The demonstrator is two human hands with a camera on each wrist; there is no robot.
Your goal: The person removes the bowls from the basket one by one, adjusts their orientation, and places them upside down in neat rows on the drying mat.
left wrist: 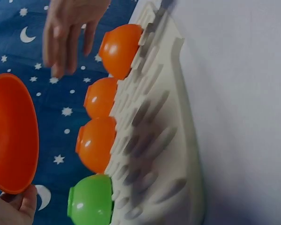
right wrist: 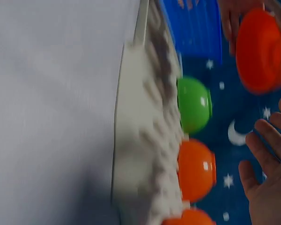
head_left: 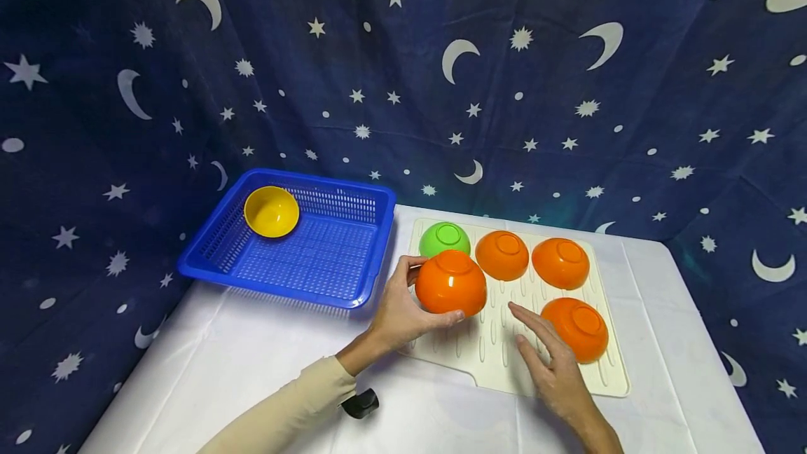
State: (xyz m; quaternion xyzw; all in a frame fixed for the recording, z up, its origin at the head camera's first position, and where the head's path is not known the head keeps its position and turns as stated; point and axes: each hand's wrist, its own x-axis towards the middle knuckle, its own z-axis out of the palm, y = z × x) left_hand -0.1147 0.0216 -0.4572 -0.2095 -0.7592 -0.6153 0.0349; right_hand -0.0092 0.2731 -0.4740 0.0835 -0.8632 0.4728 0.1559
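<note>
My left hand (head_left: 403, 310) grips an orange bowl (head_left: 450, 286) by its rim, bottom up, above the cream drying mat (head_left: 494, 352). In the left wrist view that held bowl (left wrist: 11, 133) shows at the left, well off the mat. My right hand (head_left: 557, 370) hovers over the mat's right part with its fingers stretched out and nothing in them. Beside it, an orange bowl (head_left: 576, 331) lies upside down on the mat. Along the back stand a green bowl (head_left: 445, 238) and two more orange bowls, one in the middle (head_left: 502, 256) and one at the right (head_left: 561, 263), all upside down.
A blue plastic basket (head_left: 296, 293) stands at the left of the white-covered table (head_left: 265, 342), with a yellow bowl (head_left: 271, 211) inside, opening upward. A small black object (head_left: 361, 405) shows by my left sleeve. A dark blue star-patterned cloth (head_left: 403, 62) hangs behind.
</note>
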